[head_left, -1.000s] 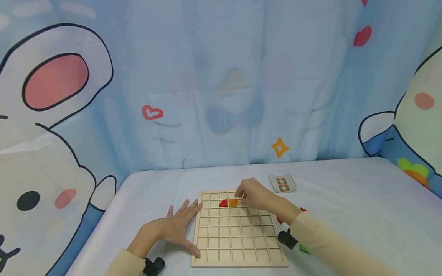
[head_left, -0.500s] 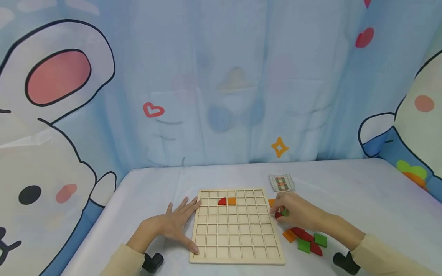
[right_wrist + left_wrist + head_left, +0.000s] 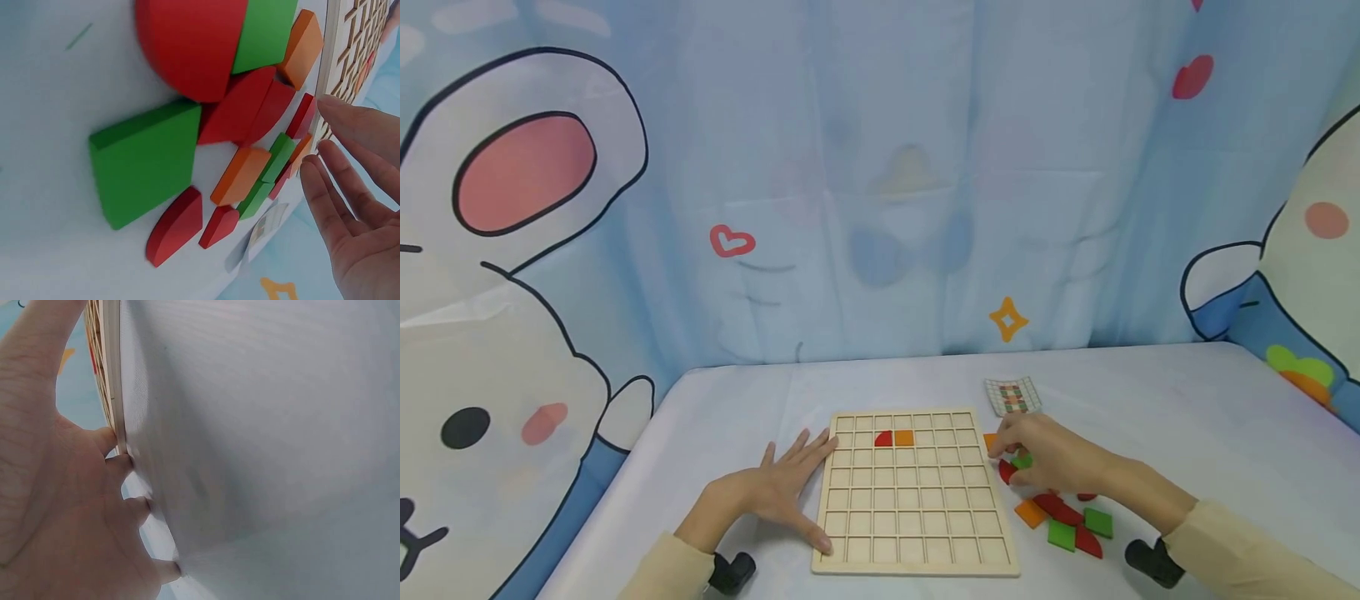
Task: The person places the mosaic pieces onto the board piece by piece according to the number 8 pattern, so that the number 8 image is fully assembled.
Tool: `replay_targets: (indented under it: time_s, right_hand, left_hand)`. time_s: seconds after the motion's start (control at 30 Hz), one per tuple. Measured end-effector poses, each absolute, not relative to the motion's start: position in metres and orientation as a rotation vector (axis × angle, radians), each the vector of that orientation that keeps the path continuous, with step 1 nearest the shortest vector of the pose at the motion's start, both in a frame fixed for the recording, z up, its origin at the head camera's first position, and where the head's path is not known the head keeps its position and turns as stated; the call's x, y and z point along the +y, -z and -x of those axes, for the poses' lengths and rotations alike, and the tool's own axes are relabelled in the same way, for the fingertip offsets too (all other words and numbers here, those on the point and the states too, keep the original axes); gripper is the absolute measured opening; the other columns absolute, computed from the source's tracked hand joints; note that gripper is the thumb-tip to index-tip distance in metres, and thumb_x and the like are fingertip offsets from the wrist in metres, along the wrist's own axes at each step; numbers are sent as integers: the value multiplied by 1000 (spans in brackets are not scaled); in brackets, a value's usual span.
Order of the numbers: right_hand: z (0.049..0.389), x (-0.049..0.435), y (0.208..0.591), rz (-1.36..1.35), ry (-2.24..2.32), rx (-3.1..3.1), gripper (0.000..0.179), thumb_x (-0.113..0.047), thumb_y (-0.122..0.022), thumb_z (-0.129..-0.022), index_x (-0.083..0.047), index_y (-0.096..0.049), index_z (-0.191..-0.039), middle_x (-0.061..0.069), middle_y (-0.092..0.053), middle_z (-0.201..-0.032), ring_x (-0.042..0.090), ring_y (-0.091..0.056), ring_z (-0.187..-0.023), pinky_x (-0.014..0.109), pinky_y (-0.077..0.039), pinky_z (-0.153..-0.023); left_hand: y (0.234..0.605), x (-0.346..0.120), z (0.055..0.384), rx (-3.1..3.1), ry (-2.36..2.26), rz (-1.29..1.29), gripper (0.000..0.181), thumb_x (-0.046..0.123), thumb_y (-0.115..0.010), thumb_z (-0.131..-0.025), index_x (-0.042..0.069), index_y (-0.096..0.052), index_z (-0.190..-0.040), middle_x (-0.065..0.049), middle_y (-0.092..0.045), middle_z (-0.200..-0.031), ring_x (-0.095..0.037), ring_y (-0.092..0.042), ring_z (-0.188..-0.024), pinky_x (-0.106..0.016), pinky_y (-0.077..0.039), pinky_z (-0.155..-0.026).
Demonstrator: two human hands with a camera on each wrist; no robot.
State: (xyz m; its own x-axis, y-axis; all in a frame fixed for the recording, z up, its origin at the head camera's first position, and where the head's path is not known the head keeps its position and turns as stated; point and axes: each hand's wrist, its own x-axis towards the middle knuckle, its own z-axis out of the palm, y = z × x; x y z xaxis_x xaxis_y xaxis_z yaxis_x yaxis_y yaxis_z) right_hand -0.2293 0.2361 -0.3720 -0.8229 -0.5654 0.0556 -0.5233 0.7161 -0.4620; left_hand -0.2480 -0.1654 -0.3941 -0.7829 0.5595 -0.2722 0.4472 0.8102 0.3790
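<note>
My left hand (image 3: 771, 496) lies with fingers spread along the left edge of a wooden grid board (image 3: 917, 572), its fingertips and thumb touching the frame. A red quarter-round block (image 3: 883, 438) and an orange square block (image 3: 904, 437) sit side by side in the board's second row. Just off the board's right edge, my right hand (image 3: 1052, 457) hovers over loose blocks, thumb and fingers apart in the right wrist view. Near its fingertips are an orange block (image 3: 302, 153), a red block (image 3: 303, 115) and a green block (image 3: 279, 156). I see nothing held.
Several more red, green (image 3: 1062, 535) and orange (image 3: 1031, 513) blocks lie scattered right of the board, below the right hand. A small pattern card (image 3: 1012, 396) rests behind the hand on the white tablecloth (image 3: 1187, 433). A printed curtain (image 3: 880, 317) hangs behind the table.
My right hand has moved from the board's top row to the loose blocks on the right, staying almost still over the last half second. The left hand stays on the board's edge.
</note>
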Motion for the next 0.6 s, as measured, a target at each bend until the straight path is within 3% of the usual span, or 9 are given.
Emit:
replay_targets:
  time_s: [0.6]
  right_hand:
    - [236, 237, 378, 915, 838, 2730, 26, 2, -88, -79, -10, -76, -99, -7, -69, -95, 10, -61, -83, 26, -59, -77]
  left_hand:
    - [393, -166, 248, 2604, -430, -777, 134, 56, -92, -74, 14, -8, -170, -11, -3, -176, -37, 4, -161, -74, 4, -120]
